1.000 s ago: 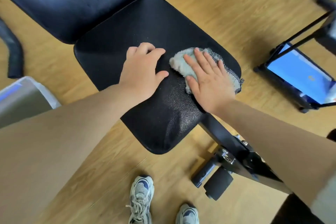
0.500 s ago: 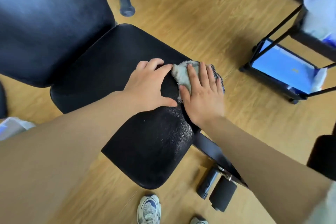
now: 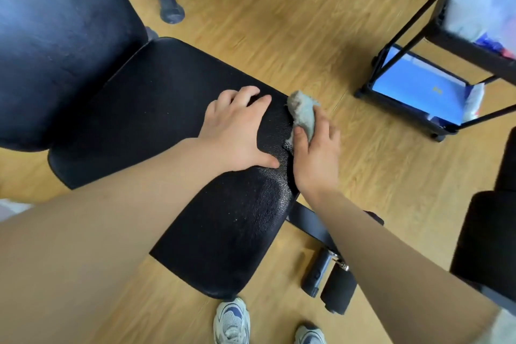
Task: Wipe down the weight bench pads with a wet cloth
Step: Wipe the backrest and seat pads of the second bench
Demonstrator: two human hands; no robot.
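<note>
Cloth (image 3: 303,113) bunched in right hand (image 3: 317,148), gripped against right edge of seat pad (image 3: 156,109); left hand (image 3: 234,131) flat, fingers straight, pressed on same pad. Back pad (image 3: 55,36) far left.

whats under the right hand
The right hand covers a grey cloth at the seat pad's edge; the cloth's far end shows. The rest, and the pad edge beneath, is hidden.
</note>
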